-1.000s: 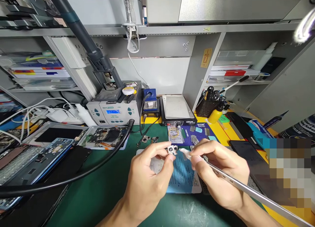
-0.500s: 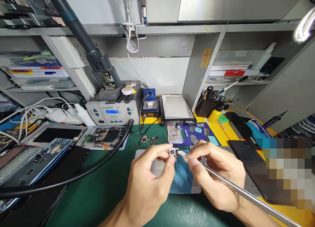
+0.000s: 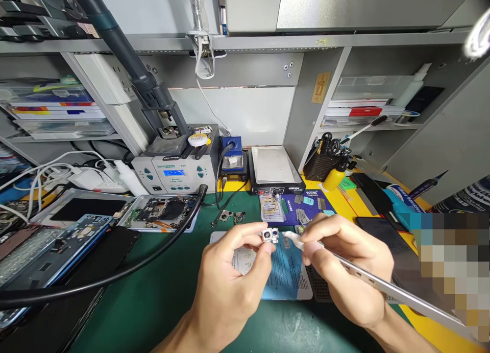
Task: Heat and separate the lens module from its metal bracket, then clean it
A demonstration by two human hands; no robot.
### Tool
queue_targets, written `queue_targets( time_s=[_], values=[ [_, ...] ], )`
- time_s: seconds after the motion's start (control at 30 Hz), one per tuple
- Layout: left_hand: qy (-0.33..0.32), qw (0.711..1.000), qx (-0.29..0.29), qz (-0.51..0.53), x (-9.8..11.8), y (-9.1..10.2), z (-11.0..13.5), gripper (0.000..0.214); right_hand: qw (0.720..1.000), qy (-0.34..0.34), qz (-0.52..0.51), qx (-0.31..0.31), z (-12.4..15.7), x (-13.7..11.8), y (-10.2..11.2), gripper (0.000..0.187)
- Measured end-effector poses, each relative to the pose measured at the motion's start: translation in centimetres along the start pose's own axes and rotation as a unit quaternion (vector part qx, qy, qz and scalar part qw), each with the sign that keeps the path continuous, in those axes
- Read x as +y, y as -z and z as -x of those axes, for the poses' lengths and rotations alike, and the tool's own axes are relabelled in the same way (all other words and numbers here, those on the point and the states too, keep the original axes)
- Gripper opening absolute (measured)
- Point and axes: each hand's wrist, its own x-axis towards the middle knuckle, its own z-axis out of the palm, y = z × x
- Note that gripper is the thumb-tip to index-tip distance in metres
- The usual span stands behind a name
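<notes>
My left hand (image 3: 233, 281) pinches a small camera module (image 3: 270, 234) between thumb and forefinger, its two lenses facing me. Just right of it, my right hand (image 3: 344, 266) is closed on a twisted white wisp of tissue or cotton (image 3: 294, 238). Its tip stands a little apart from the module. A long silver metal tool (image 3: 383, 285) with slots also lies in my right hand and runs out to the lower right; its front end is hidden by the fingers. Below both hands is a blue and white packet (image 3: 285, 276) on the green mat (image 3: 161, 302).
Two more camera modules (image 3: 239, 217) lie behind my left hand. A hot-air station (image 3: 176, 174) and a heating plate (image 3: 273, 166) stand at the back. The black hose (image 3: 168, 251) crosses the left side, near opened phone parts (image 3: 164, 212). A dark phone (image 3: 383, 235) lies right.
My right hand has drawn back to the right, taking the white wisp away from the camera module. The left hand still holds the module, now turned slightly so both lenses show.
</notes>
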Motion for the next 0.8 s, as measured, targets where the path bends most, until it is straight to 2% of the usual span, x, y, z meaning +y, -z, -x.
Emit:
queue_targets(
  time_s=[0.33, 0.67, 0.8],
  values=[
    [0.015, 1.000, -0.006, 0.015, 0.15, -0.01, 0.05, 0.017, 0.996, -0.055, -0.063, -0.009, -0.33, 0.01, 0.20, 0.018],
    [-0.016, 1.000, -0.002, -0.011, 0.14, -0.04, 0.07, 0.019, 0.997, -0.039, -0.047, -0.055, -0.48, -0.21, -0.24, 0.015],
    [-0.028, 1.000, -0.007, -0.012, -0.03, -0.05, 0.11, 0.019, 0.999, -0.012, -0.007, -0.051, -0.57, -0.47, -0.46, 0.014]
  ],
)
